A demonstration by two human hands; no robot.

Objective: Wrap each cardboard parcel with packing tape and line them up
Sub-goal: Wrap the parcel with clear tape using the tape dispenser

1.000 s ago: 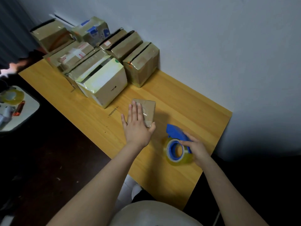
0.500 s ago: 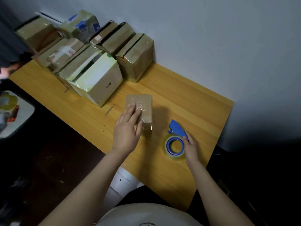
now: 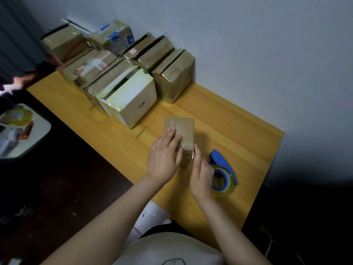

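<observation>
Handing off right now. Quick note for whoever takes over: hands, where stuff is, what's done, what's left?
Left hand: flat, pressing on top of the small parcel.
Right hand: straight fingers touching the parcel's near right corner, holding nothing.
Tape dispenser: lying on the table just right of the small parcel, not gripped.
Done: taped parcels stand grouped at the back by the wall. The small parcel shows clear tape on top.
Left: probably smooth the tape down, check the hidden sides, then line it up with the others.
</observation>
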